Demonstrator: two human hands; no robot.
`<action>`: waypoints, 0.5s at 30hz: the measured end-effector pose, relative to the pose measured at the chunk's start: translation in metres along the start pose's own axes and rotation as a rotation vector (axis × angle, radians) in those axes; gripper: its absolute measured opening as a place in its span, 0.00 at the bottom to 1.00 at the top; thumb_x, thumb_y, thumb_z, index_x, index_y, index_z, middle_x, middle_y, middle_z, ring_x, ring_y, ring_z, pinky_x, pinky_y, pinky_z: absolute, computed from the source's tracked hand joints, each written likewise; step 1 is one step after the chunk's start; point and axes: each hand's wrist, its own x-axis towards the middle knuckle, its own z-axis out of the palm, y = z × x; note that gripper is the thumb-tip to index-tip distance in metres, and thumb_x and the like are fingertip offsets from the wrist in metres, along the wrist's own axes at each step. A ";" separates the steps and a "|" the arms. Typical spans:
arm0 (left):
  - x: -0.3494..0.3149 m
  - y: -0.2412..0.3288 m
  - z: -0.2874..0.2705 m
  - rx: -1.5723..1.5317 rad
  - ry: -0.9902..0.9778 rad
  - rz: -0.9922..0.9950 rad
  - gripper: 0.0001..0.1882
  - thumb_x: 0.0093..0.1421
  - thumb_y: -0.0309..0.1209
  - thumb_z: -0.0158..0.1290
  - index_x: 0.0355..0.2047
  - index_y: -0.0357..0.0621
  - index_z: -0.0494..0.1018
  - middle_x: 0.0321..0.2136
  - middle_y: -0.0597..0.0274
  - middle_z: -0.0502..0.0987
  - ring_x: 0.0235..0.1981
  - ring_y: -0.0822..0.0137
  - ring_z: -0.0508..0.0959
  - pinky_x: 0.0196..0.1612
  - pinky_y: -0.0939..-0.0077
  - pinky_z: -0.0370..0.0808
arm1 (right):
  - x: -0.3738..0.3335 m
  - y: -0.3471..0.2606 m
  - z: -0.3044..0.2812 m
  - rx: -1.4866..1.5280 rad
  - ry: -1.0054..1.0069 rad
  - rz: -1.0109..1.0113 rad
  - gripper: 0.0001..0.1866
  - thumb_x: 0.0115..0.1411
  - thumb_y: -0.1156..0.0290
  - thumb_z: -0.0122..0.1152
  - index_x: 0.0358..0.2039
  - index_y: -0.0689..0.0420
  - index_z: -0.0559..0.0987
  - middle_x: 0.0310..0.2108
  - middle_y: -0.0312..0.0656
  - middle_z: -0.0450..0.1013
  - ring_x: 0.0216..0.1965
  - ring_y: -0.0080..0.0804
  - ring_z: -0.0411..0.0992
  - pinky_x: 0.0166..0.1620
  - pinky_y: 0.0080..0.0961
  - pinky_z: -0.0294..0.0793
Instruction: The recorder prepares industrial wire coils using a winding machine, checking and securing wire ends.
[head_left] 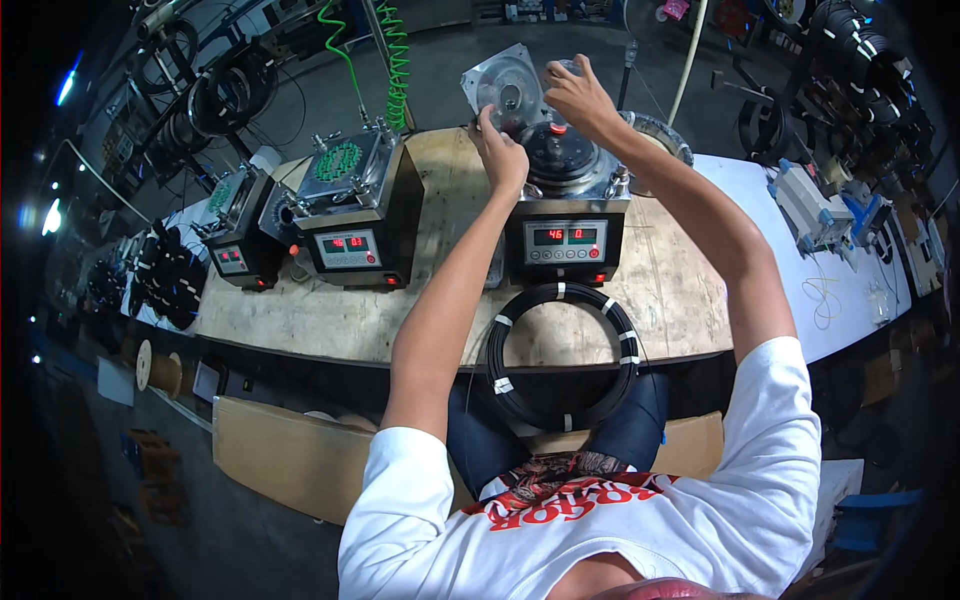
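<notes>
Both the left hand point(500, 150) and the right hand point(578, 95) gripped a clear round cover plate point(508, 92), tilted above the winding machine point(568, 205) near the bench's point(330, 320) far edge.

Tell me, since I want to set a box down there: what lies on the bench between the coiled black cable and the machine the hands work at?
Only bare wooden bench shows between the coiled black cable and the machine, in the head view.
</notes>
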 end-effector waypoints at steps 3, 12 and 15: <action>-0.002 0.009 -0.010 -0.044 -0.085 -0.066 0.28 0.57 0.12 0.41 0.59 0.43 0.60 0.58 0.41 0.59 0.59 0.40 0.64 0.60 0.53 0.64 | -0.022 0.008 -0.009 -0.020 -0.056 -0.065 0.04 0.54 0.68 0.61 0.30 0.46 0.82 0.49 0.32 0.73 0.60 0.24 0.60 0.62 0.50 0.53; 0.008 -0.013 -0.012 -0.128 -0.055 -0.084 0.20 0.65 0.25 0.47 0.57 0.38 0.61 0.57 0.41 0.61 0.60 0.44 0.62 0.63 0.55 0.60 | -0.022 -0.018 -0.032 0.262 0.043 -0.012 0.15 0.50 0.76 0.63 0.37 0.43 0.85 0.46 0.30 0.72 0.57 0.28 0.63 0.57 0.44 0.60; 0.004 -0.003 -0.022 -0.191 -0.004 -0.171 0.21 0.66 0.35 0.49 0.56 0.38 0.62 0.55 0.41 0.63 0.59 0.45 0.63 0.62 0.55 0.60 | -0.021 -0.022 -0.007 0.340 0.012 0.139 0.21 0.48 0.78 0.62 0.42 0.42 0.85 0.46 0.33 0.71 0.56 0.32 0.63 0.53 0.45 0.62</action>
